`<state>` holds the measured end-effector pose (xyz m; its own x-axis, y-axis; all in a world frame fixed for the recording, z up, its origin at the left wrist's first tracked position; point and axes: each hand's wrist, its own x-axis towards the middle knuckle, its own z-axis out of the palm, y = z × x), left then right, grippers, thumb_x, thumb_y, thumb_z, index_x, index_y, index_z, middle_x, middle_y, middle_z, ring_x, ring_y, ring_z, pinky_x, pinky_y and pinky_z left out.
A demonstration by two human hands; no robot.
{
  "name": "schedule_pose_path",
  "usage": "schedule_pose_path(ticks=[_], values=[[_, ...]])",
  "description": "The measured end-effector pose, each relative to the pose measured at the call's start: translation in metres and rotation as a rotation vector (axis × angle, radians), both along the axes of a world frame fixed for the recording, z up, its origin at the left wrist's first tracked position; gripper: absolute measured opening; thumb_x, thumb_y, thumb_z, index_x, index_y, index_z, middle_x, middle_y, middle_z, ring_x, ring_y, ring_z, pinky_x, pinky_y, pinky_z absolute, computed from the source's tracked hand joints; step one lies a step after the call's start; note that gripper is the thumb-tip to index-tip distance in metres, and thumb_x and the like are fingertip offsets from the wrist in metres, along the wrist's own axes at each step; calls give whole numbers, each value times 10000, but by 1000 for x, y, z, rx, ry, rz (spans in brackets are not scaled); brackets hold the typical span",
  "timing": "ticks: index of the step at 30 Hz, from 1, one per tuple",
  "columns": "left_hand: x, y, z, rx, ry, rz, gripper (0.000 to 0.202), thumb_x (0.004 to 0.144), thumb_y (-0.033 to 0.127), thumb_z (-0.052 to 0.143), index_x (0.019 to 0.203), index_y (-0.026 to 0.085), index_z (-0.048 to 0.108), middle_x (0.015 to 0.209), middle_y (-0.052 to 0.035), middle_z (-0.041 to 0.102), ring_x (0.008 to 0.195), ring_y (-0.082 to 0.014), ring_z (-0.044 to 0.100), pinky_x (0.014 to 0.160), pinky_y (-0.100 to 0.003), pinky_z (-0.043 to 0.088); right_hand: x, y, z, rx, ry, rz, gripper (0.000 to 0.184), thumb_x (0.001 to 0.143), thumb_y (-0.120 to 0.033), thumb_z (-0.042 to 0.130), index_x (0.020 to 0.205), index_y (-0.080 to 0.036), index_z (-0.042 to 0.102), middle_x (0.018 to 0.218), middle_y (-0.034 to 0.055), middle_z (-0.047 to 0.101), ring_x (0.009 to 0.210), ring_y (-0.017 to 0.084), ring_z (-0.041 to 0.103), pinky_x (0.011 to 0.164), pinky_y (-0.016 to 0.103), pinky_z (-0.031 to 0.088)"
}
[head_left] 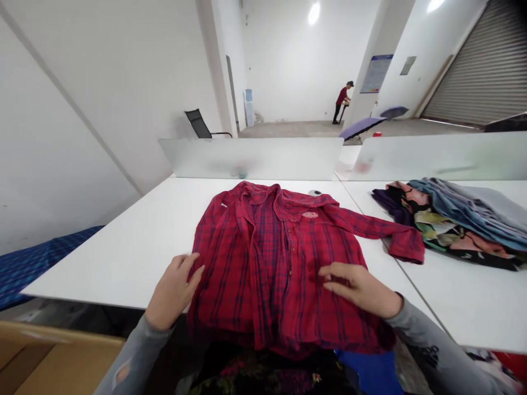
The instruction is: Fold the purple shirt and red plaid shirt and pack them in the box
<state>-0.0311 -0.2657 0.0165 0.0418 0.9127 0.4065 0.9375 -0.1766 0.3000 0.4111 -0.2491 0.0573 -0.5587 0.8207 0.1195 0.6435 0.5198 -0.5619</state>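
A red plaid shirt (267, 258) lies spread front-up on the white table (135, 241), collar away from me, its hem hanging over the near edge. One sleeve (387, 230) stretches out to the right. My left hand (173, 291) rests at the shirt's left edge, fingers extended and touching the cloth. My right hand (358, 288) lies flat on the lower right of the shirt, fingers pointing left. Neither hand grips anything.
A pile of mixed clothes (457, 219) sits on the table at the right. Frosted dividers (251, 158) stand along the far edge. A cardboard box (45, 356) is at lower left, dark floral cloth (263, 376) below the hem. A person (341, 101) stands far off.
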Motion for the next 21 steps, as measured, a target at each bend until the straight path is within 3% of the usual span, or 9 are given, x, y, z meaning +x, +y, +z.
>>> schedule_pose_path(ticks=[2, 5, 9, 12, 15, 17, 21], values=[[-2, 43, 1, 52, 103, 16, 432, 933, 420, 403, 1256, 155, 514, 1164, -144, 545, 1103, -274, 551, 998, -419, 441, 4, 36, 1, 171, 3, -103, 258, 880, -340, 527, 1041, -189, 659, 982, 63, 677, 853, 178, 646, 773, 302, 527], [-8, 112, 0, 2, 199, 179, 441, 934, 382, 417, 1276, 115, 496, 1271, -192, 496, 1186, -313, 493, 986, -432, 440, 5, 102, -3, 440, -61, -238, 289, 858, -288, 502, 1062, -157, 658, 1132, 117, 641, 976, 224, 627, 875, 354, 509], [-10, 177, -3, -146, 242, 281, 404, 930, 359, 440, 1255, 126, 497, 1249, -188, 531, 1154, -313, 521, 893, -417, 473, -8, 181, -13, 609, -281, -332, 425, 839, -247, 492, 1239, -136, 586, 1307, 155, 562, 1207, 316, 495, 940, 474, 459], [-10, 200, -3, -171, 252, 265, 259, 930, 272, 426, 1100, 146, 577, 1115, -151, 602, 1086, -282, 569, 883, -389, 459, -22, 218, -22, 588, -442, -353, 464, 825, -197, 482, 1282, -154, 554, 1335, 157, 550, 1232, 342, 466, 942, 541, 409], [-25, 210, 10, -165, 232, 332, 264, 941, 195, 347, 1030, 120, 583, 1069, -162, 605, 996, -266, 615, 856, -385, 459, -29, 245, -23, 514, -446, -316, 379, 854, -136, 391, 1141, -158, 638, 1127, 145, 664, 1023, 271, 597, 919, 451, 413], [-48, 215, 29, -146, 196, 423, 310, 954, 207, 299, 1083, 87, 554, 1092, -181, 590, 956, -275, 630, 818, -401, 472, -24, 266, -13, 510, -339, -354, 384, 869, -152, 363, 1135, -163, 640, 1073, 129, 683, 928, 242, 619, 836, 368, 438], [-97, 234, 76, -88, 126, 582, 375, 966, 253, 276, 1160, 48, 524, 1164, -219, 565, 1043, -324, 599, 837, -451, 470, 2, 322, 22, 510, -183, -665, 360, 849, -204, 387, 1096, -158, 645, 963, 126, 698, 860, 256, 611, 730, 328, 425]])
